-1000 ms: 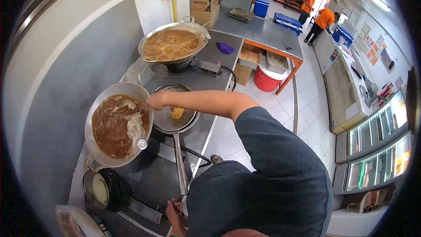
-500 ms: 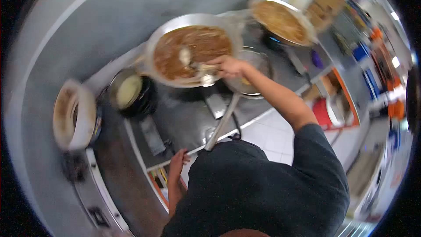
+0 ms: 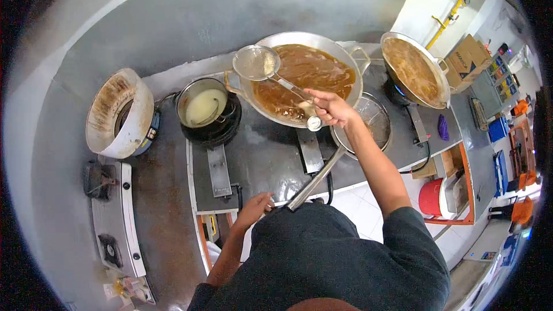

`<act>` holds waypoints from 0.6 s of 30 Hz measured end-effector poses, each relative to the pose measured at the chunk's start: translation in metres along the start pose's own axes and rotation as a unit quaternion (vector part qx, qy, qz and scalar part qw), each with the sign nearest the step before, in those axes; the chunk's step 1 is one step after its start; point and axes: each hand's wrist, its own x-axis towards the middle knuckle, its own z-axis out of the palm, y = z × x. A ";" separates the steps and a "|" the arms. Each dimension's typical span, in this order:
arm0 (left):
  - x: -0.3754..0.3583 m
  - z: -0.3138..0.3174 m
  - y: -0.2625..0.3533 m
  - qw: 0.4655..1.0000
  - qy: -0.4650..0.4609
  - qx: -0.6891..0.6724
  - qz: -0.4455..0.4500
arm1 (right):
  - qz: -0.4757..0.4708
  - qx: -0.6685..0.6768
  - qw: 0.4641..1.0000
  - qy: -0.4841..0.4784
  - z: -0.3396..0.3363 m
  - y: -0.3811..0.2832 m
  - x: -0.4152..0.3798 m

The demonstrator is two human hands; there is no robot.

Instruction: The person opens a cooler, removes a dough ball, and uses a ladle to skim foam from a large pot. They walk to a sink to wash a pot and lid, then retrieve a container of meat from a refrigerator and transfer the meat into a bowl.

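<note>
My right hand is closed around the handle of a small mesh strainer. Its round bowl hangs over the left rim of a wide metal wok, with some pale bits lying in the mesh. Brown, shiny oil fills the wok. Just under my right forearm, a larger strainer rests on the counter, its long handle pointing toward my body. My left hand is low at the counter's front edge, fingers loosely apart and holding nothing visible, close to the end of that long handle.
A pot of pale liquid with a utensil in it stands left of the wok. Farther left is a stained metal ring on a stove. A second wok of bubbling oil sits over a blue flame at right, near a cardboard box.
The small strainer now shows clearly over the wok's left rim; earlier the utensil was blurred above the oil. My left hand has shifted slightly right, and the view has moved.
</note>
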 end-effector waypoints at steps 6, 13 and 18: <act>0.053 0.034 0.003 0.994 -0.106 0.026 0.032 | -0.061 -0.112 0.986 0.111 -0.019 0.014 -0.088; 0.048 0.063 0.078 0.969 -0.186 0.157 0.032 | -0.242 -0.476 0.715 0.451 -0.028 0.079 -0.237; 0.066 0.059 0.072 0.966 -0.252 0.026 -0.053 | 0.029 -0.460 0.683 0.566 0.007 0.133 -0.279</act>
